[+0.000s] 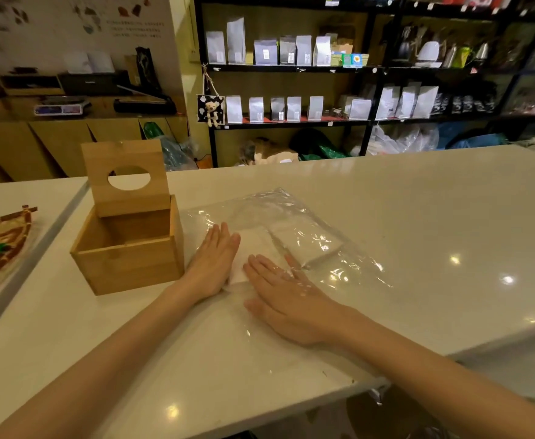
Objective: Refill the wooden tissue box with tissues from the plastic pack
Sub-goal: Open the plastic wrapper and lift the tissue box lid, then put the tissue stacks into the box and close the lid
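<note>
The tissues (pixel 253 248), a white stack, lie on the counter (pixel 418 217) half inside the clear pack (pixel 307 236), just right of the box (pixel 126 248). No writing on pack or box can be read; wall print at 11 o'clock is blurred. The box stands open and empty, its lid (pixel 125 177) with the round hole tilted up at the back. The left hand (pixel 213 264) lies flat, fingers straight, against the stack's left edge. The right hand (pixel 288 299) lies flat, fingers spread, on the near edge, partly under film. Bare counter stretches toward 2 o'clock; its edge runs close at 5 o'clock.
</note>
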A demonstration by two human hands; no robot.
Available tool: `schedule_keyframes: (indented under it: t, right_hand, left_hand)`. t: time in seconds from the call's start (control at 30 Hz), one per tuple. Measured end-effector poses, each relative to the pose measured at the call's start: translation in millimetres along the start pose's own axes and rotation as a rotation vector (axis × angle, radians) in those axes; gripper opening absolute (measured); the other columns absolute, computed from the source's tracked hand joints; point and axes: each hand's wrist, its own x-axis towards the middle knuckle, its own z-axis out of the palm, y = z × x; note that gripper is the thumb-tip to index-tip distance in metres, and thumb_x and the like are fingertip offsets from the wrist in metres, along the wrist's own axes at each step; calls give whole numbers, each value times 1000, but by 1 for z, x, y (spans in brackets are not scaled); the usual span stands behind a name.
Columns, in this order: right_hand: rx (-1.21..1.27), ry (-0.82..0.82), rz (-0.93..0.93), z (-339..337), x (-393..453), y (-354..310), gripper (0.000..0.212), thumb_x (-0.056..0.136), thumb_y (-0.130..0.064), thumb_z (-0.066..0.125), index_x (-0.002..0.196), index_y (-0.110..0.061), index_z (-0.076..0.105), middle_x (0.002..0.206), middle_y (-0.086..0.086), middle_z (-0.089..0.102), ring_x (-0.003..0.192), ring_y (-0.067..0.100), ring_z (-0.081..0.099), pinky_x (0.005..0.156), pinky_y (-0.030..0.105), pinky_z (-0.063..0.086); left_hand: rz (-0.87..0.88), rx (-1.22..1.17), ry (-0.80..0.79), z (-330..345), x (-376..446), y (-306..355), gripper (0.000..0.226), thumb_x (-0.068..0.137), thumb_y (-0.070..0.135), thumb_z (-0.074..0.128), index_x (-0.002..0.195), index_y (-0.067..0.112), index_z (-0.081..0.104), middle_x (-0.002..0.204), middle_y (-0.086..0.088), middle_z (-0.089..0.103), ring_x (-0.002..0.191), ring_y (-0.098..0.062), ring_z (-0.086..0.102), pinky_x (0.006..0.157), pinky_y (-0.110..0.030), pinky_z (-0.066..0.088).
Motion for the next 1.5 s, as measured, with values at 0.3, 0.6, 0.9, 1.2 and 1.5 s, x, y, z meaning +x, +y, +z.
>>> schedule_keyframes:
  t: [0.3, 0.6, 0.9, 1.2, 1.5]
  right_hand:
    - [4, 1, 5, -1, -63, 5, 69, 86, -54, 6, 148, -25, -1, 158, -8, -1, 142, 1, -11, 114, 37, -19]
    - [135, 204, -29, 15, -124, 5, 56, 90, -56, 31, 142, -35, 28, 150, -18, 26, 139, -7, 14, 116, 31, -8]
    - [-5, 637, -123, 32, -142, 5, 24, 83, -20, 62, 107, -22, 66, 108, -6, 72, 104, 4, 64, 96, 38, 43]
    - [1121, 655, 117, -61, -138, -2, 20, 61, -16, 75, 80, -23, 76, 79, -8, 77, 78, 11, 72, 67, 18, 56]
    - [1733, 321, 264, -86, -45, -13, 23, 67, -18, 61, 88, -11, 68, 70, -2, 74, 60, 10, 69, 52, 21, 57]
  left_hand:
    - [22, 103, 2, 5, 6, -1, 51, 96, 5, 20, 145, 4, 5, 155, -24, -1, 143, -38, 3, 119, -40, 6]
    - [7, 191, -23, 2, 0, 9, 45, 93, 12, 18, 138, 10, 20, 150, -25, 17, 141, -38, 11, 114, -48, 13]
    - [24, 242, -32, 0, -7, 15, 49, 94, 7, 17, 142, 11, 14, 156, -17, 7, 145, -29, 3, 115, -51, 11]
    - [-4, -1122, 33, -21, -31, 26, 69, 91, 56, 14, 129, 11, 50, 144, -10, 44, 135, -24, 35, 117, -43, 13]
    - [92, -1750, -357, -84, -90, 29, 55, 66, 61, 42, 86, 23, 77, 92, 4, 77, 87, -14, 72, 77, -28, 56]
